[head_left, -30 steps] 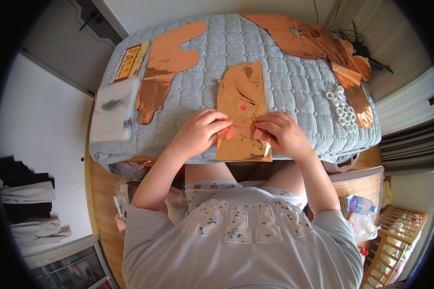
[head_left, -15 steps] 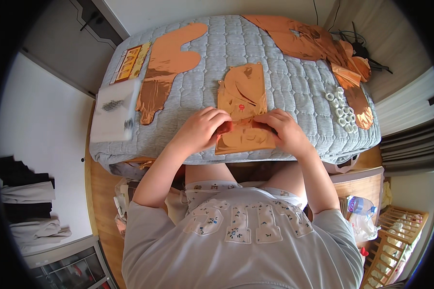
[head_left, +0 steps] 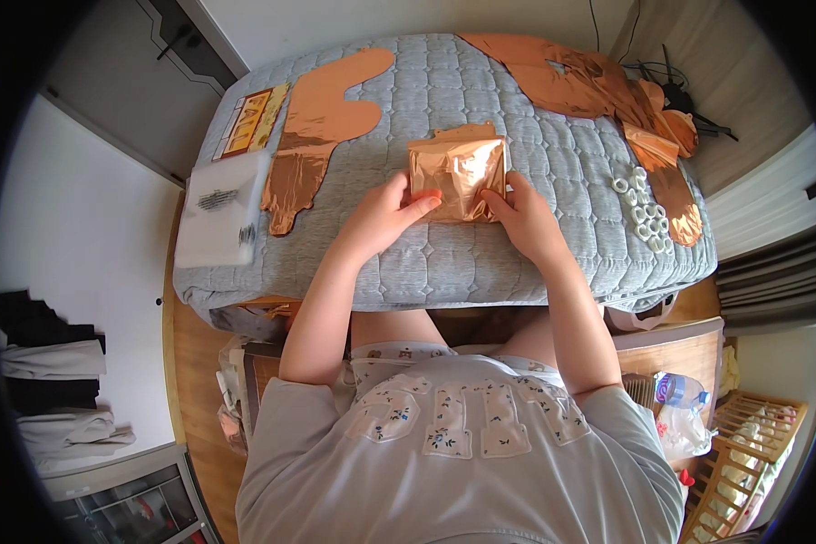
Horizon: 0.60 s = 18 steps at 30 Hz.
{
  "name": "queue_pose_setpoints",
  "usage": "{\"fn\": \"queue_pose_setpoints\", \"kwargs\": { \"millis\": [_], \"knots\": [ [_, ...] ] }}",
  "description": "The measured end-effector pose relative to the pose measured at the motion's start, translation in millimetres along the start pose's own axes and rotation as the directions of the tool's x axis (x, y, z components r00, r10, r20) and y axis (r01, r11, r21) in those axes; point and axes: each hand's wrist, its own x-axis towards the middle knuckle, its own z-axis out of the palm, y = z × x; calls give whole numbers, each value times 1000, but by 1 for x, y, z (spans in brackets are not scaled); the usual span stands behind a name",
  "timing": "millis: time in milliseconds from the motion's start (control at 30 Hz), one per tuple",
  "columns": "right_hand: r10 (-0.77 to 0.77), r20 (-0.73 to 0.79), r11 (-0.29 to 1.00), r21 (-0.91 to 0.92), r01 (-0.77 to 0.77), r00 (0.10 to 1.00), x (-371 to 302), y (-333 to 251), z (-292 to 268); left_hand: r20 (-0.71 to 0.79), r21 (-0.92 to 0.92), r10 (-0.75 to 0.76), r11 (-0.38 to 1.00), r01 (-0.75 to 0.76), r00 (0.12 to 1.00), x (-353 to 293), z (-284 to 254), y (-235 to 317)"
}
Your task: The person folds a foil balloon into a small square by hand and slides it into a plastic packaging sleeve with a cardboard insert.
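Note:
A copper-coloured foil balloon point(head_left: 461, 177), folded into a flat, shiny square, lies on the quilted bed near its front edge. My left hand point(head_left: 383, 216) grips its left edge, the thumb on top and the other fingers partly hidden at the side. At the right edge, my right hand point(head_left: 526, 216) pinches it with the thumb over the foil and the fingers behind. A short flap of foil with a small tab shows beyond the far fold.
Flat foil balloons lie at the left point(head_left: 308, 136) and far right point(head_left: 571, 82) of the grey-blue bed point(head_left: 408, 276). Several white ribbon-like rings point(head_left: 648, 218) sit at right. A white foam-like packet point(head_left: 218, 208) and a yellow printed packet point(head_left: 252, 120) lie at left.
The near part of the foil balloon has been folded away from me over the rest, making it shorter. Both hands have moved forward and now hold its sides.

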Motion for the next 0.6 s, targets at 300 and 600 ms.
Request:
{"fn": "queue_pose_setpoints", "kwargs": {
  "millis": [300,600],
  "knots": [
    [-25,-126,995,-98,12,992,10,4,14,-92,59,-59,996,65,994,-1,-4,8],
    [22,-81,994,-104,-31,996,16,5,15,62,25,-45,999,43,997,9,-12,5]
  ]
}}
